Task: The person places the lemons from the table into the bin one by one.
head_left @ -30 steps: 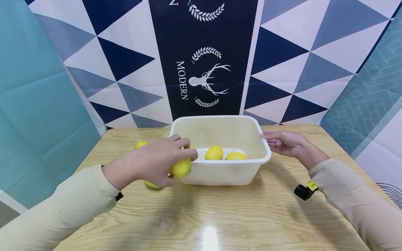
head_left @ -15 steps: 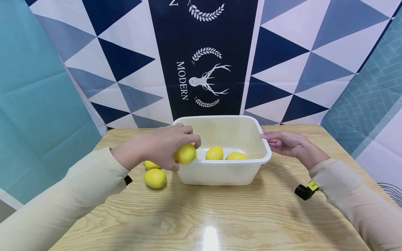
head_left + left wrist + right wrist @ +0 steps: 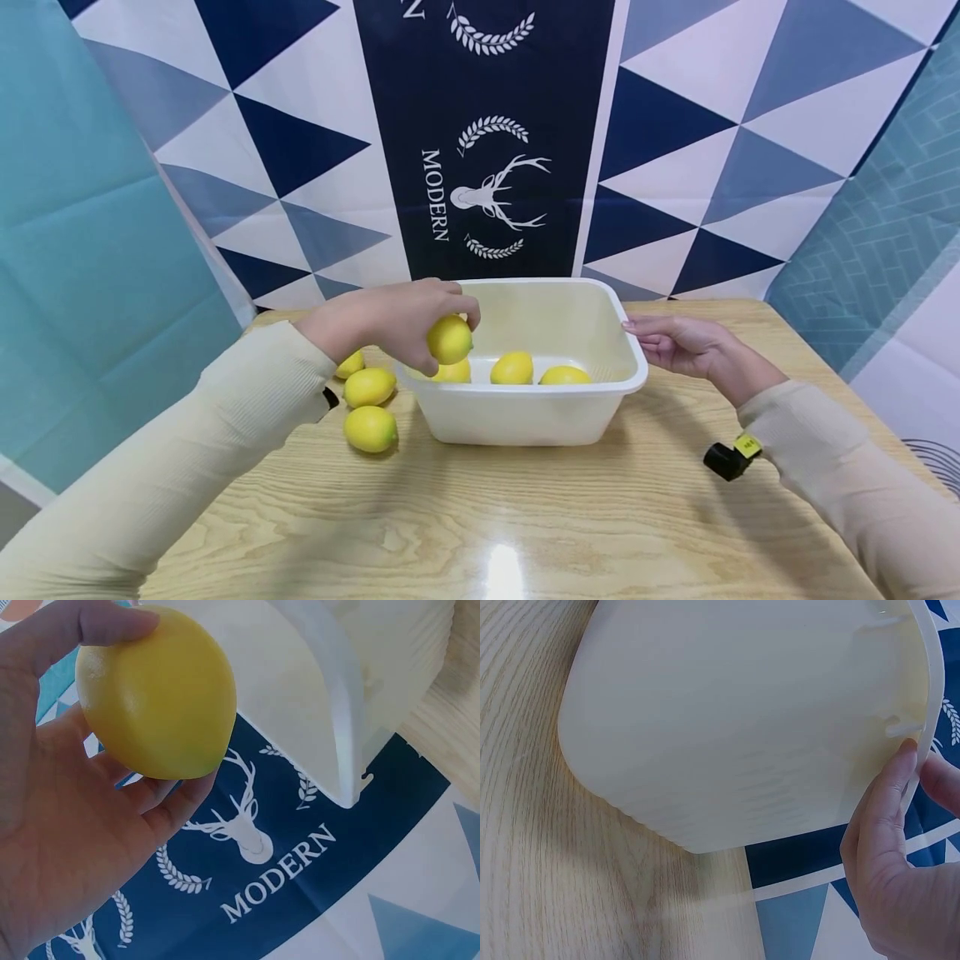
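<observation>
My left hand [image 3: 408,321] grips a yellow lemon [image 3: 450,339] above the left end of a white plastic basin [image 3: 517,417]. The left wrist view shows the thumb and fingers around this lemon [image 3: 157,694]. Inside the basin lie three lemons, among them one in the middle [image 3: 512,367] and one to its right [image 3: 565,375]. My right hand [image 3: 686,346] pinches the basin's right rim. In the right wrist view, the fingers [image 3: 881,825] press the wall under the rim while the thumb is on the other side.
Left of the basin, several lemons rest on the wooden table [image 3: 465,517], including a near one [image 3: 371,429] and one behind it [image 3: 369,387]. A patterned cloth [image 3: 487,100] hangs behind the table's far edge.
My left hand has lifted the lemon up from beside the basin and over its left rim, uncovering lemons on the table. The right hand keeps its place on the rim.
</observation>
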### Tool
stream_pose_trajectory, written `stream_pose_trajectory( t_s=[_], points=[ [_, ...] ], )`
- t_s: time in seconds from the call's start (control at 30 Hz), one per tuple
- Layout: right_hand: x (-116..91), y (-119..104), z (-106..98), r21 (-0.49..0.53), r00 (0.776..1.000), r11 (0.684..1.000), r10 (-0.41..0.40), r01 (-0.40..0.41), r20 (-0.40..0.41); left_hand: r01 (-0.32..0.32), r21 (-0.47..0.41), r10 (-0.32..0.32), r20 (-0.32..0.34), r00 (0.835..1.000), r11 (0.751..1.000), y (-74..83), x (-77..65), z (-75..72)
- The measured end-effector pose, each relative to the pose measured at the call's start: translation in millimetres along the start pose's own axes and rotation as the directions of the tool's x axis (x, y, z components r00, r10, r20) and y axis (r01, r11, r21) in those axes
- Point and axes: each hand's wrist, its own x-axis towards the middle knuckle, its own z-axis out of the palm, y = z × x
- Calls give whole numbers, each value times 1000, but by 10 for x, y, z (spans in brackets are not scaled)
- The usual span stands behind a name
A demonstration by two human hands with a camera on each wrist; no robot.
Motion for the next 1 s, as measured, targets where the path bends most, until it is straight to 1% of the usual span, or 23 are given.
stream_pose_trajectory(
  t_s=[0.3,0.5,0.8,1.0],
  points=[
    [3,-1,0,12,1000,1000,2,-2,-5,19,-2,-19,36,999,1000,-80,172,-34],
    [1,0,6,9,1000,1000,1,-1,-9,25,21,-26,82,996,999,-115,321,17],
    [-6,-4,9,5,1000,1000,6,-5,-20,33,43,-40,160,986,999,-66,542,68],
    [-19,-3,8,5,1000,1000,1,-1,-13,37,58,-48,196,979,998,-25,622,64]
  ],
)
